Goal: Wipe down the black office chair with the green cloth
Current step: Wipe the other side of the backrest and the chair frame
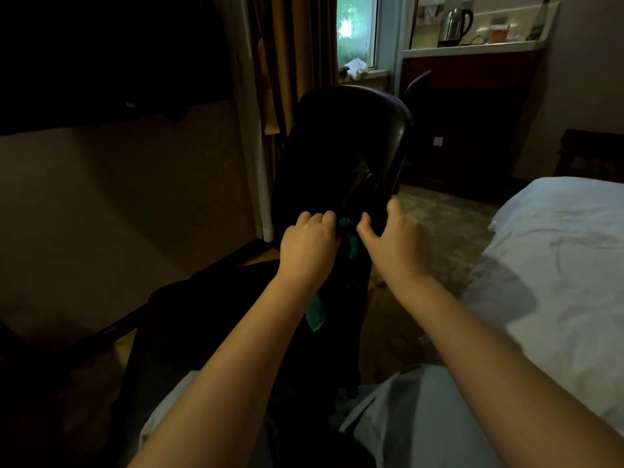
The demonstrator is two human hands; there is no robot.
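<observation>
The black office chair [341, 146] stands in front of me with its dark backrest tilted away toward the window. My left hand [309, 243] grips the green cloth [351, 244] against the lower part of the backrest; a tail of the cloth hangs down below my wrist. My right hand [395, 238] rests on the chair just right of the cloth, its fingers curved over the edge of the backrest and its thumb raised. The room is dim and the chair's lower parts are lost in shadow.
A bed with white sheets [557, 265] fills the right side. A beige wall [118, 204] and curtains [287, 62] stand left of the chair. Behind it are a window [358, 28] and a shelf with a kettle [456, 25]. My knees are at the bottom.
</observation>
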